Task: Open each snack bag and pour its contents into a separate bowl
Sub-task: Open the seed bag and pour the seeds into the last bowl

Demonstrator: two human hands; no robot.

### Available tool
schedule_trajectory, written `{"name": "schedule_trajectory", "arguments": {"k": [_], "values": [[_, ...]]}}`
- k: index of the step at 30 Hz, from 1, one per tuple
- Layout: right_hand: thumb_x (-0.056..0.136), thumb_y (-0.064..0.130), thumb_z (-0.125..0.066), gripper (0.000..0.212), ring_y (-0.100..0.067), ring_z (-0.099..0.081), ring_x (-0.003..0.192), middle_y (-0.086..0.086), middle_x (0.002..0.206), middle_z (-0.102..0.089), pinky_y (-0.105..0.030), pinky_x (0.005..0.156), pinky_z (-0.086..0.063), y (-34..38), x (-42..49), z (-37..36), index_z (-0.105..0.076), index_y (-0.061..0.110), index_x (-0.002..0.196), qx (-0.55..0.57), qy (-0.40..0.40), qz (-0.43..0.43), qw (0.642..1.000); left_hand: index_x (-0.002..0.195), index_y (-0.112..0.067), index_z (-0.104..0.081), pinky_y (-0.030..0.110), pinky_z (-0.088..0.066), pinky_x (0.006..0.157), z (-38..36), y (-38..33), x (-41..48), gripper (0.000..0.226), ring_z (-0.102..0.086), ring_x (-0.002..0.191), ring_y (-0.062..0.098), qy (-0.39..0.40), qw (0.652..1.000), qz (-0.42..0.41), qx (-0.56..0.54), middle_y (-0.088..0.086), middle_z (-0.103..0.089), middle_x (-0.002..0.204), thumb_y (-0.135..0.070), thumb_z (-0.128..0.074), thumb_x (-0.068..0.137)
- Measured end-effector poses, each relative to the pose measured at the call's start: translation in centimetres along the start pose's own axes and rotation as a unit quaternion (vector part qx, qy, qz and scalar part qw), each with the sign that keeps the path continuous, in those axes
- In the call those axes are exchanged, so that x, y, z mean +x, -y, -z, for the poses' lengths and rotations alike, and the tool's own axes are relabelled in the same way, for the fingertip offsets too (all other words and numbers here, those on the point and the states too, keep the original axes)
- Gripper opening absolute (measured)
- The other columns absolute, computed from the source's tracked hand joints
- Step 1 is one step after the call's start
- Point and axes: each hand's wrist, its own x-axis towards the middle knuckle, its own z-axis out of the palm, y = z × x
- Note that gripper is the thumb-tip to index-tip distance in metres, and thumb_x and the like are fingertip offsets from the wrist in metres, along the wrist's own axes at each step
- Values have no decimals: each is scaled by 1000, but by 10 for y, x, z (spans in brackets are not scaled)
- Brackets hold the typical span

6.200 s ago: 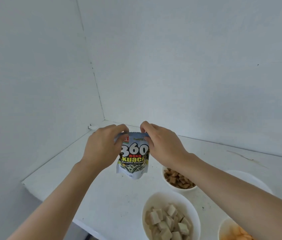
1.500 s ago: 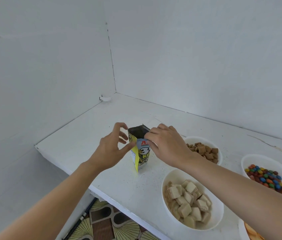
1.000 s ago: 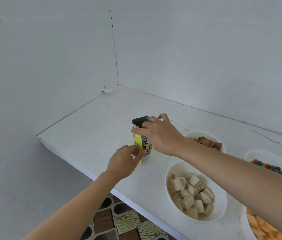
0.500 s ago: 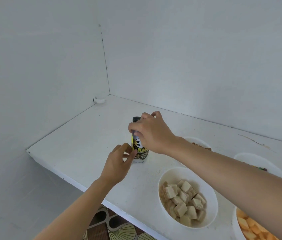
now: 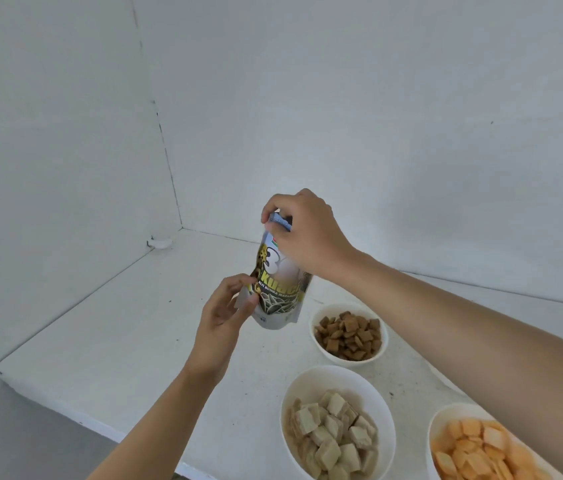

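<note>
Head camera looks down, close over hands (image 5: 259, 271).

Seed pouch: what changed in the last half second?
The seed pouch went up off the table; it stood there before. The right hand still grips its top, the left hand now pinches its lower side edge. The wafer bowl and brown-snack bowl stayed put.

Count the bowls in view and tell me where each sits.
3. The brown-pieces bowl sits right of the held snack bag; the pale-cubes bowl nearer the camera; the orange-crackers bowl at bottom right. The right forearm may hide another.
</note>
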Motion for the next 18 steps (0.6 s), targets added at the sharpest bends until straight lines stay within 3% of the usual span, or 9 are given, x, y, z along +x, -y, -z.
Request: {"name": "schedule_trajectory", "arguments": {"k": [3, 5, 7, 10, 13, 15, 18], "values": [[91, 11, -58, 19, -8, -40, 68, 10, 50, -45, -35, 78, -38, -7, 1, 18, -58, 30, 89, 35, -44, 5, 998, 124, -17, -63, 46, -50, 98, -13, -5, 8, 29, -61, 123, 30, 5, 998, 27, -59, 5, -67, 129, -11, -54, 98], [91, 12, -60, 22, -8, -36, 57, 6, 46, -41, -31, 70, -34, -13, 1, 29, -53, 31, 85, 47, -67, 4, 997, 133, -22, -61, 47, -48, 102, -24, -11, 13, 37, -60, 127, 28, 29, 995, 42, -91, 3, -64, 137, -13, -52, 98], [91, 14, -60, 21, -13, -44, 58, 6, 46, -45, -31, 69, -38, -18, -1, 38, -55, 31, 80, 51, -92, -4, 994, 140, -26, -56, 48, -46, 105, -37, -15, 17, 41, -59, 129, 26, 47, 991, 56, -111, 2, -61, 141, -15, -49, 101], [90, 22, -60, 20, -22, -62, 81, 10, 55, -59, -45, 79, -52, -28, -10, 50, -54, 38, 79, 59, -127, -26, 990, 141, -29, -54, 49, -47, 105, -57, -17, 20, 40, -60, 128, 28, 49, 989, 72, -120, 1, -61, 141, -16, -48, 104], [90, 25, -59, 16, -21, -65, 94, 14, 63, -65, -52, 85, -51, -38, -22, 65, -57, 39, 82, 57, -149, -44, 986, 137, -30, -57, 52, -49, 104, -78, -20, 18, 38, -62, 125, 29, 47, 988, 90, -117, 1, -62, 138, -15, -51, 103], [90, 24, -60, 13, -16, -67, 89, 14, 68, -69, -50, 83, -53, -47, -30, 81, -61, 34, 82, 62, -150, -54, 985, 134, -29, -59, 55, -50, 103, -93, -25, 16, 37, -63, 123, 30, 48, 986, 104, -118, 1, -64, 135, -14, -55, 100], [91, 19, -63, 6, -10, -70, 72, 2, 75, -74, -42, 68, -57, -61, -43, 107, -66, 23, 86, 109, -117, -80, 984, 128, -25, -62, 62, -50, 100, -115, -32, 16, 35, -65, 119, 33, 43, 985, 120, -116, 0, -69, 128, -9, -57, 97]]}}
